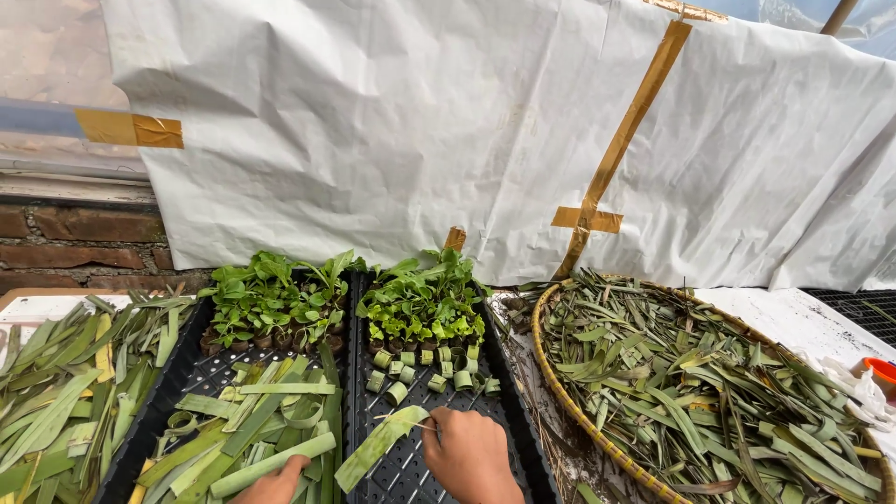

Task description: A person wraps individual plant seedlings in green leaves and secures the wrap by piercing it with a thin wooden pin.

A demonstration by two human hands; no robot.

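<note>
A long, flat, light-green strip of leaf (381, 443) lies slantwise across the near part of a black plastic grid tray (509, 411), its upper end touching the person's right hand (469, 455). The hand's fingers are curled together at that end, seemingly pinching the strip along with a thin pale sliver, perhaps a pin or splinter; the exact grip is hidden behind the knuckles. The strip looks very light, thin and springy, smooth on its face, likely to bend easily across its width but to split along its grain if pulled hard. Holding it flat between thumb and forefinger near one end seems the surest grip.

The left hand (276, 487) shows only in part at the bottom edge, resting on loose green leaf strips (252, 429) heaped in a neighbouring black tray (191, 369); whether its fingers are apart or closed cannot be told.

Beyond the right hand, small rolled green leaf rings (422, 367) stand in rows on the tray, and behind them grow small leafy green seedlings (425, 299). A second cluster of seedlings (275, 294) fills the far end of the left tray.

Further left is a loose pile of cut leaves (56, 392). To the right sits a round woven basket (551, 373) full of narrow, duller green leaves. A white sheet with tan tape strips (392, 121) hangs behind everything.
</note>
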